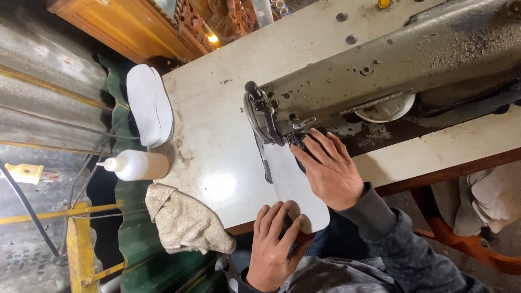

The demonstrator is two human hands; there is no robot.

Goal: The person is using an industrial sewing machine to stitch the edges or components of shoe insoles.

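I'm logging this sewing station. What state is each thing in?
Grey industrial sewing machine: white piece under its needle end.
Flat white sole-shaped piece: lying flat, pinned by both hands.
Left hand: pressing the piece's near end.
Right hand: flat by the needle.
White squeeze bottle: lying sideways.
Beige cloth: crumpled, overhanging the table edge.

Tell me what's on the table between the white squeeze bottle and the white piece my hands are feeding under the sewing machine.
In the head view, only bare tabletop lies between the squeeze bottle and the white piece; the beige cloth sits off to one side at the table edge.
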